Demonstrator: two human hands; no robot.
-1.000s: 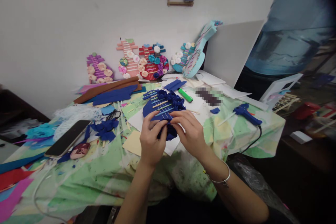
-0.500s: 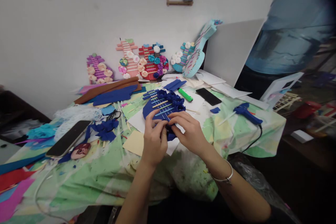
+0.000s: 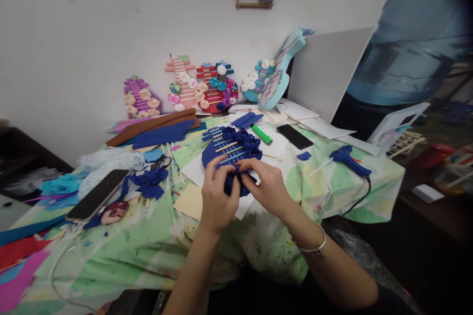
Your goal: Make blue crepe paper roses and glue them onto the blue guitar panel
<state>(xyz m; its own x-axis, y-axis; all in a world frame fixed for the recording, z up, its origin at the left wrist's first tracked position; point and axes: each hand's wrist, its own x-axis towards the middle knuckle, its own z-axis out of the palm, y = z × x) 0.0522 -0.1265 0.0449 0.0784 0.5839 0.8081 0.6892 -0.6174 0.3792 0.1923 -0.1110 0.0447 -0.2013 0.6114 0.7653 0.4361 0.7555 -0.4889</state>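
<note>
A dark blue piece of crepe paper [image 3: 229,185] is pinched between my two hands, partly hidden by the fingers. My left hand [image 3: 218,202] is closed on its left side. From the right, my right hand [image 3: 266,186] grips the paper with thumb and forefinger, close to the left fingertips. Just beyond the hands lies a blue guitar-shaped craft [image 3: 210,155] with pale strings and thin sticks across it. Dark blue paper flowers [image 3: 242,139] line its right side. White paper [image 3: 192,170] lies beneath it.
A blue glue gun [image 3: 350,160] rests at the right. Near it are a black phone [image 3: 294,136] and a green marker [image 3: 262,134]. Another phone [image 3: 98,195] and blue paper scraps [image 3: 150,181] lie left. Decorated guitar crafts [image 3: 212,91] lean on the wall.
The fingers have shifted slightly around the blue crepe paper, and more of it shows between the hands. The guitar-shaped craft stays in place; the whole view has moved a little.
</note>
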